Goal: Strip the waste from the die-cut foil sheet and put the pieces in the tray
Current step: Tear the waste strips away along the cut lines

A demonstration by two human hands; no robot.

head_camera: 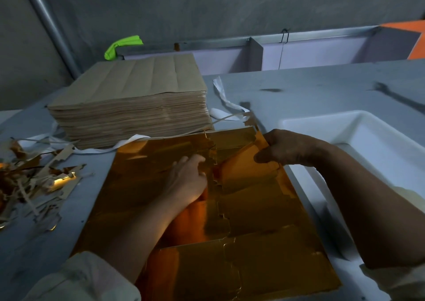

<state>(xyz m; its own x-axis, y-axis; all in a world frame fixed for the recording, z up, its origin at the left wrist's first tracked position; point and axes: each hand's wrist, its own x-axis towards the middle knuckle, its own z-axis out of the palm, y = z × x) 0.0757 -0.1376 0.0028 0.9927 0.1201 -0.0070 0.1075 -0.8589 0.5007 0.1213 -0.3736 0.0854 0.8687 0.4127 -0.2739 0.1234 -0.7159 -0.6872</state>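
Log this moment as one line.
step: separating piece | left hand: pressing gold foil sheet flat | right hand: gripping lifted piece | white tray: right of sheet | scrap pile: left

One wide-angle camera on the head looks forward and down at the table (322, 89), close above the foil sheet (264, 220), left hand (188, 178) and right hand (282, 147), the wall (207, 6) at top
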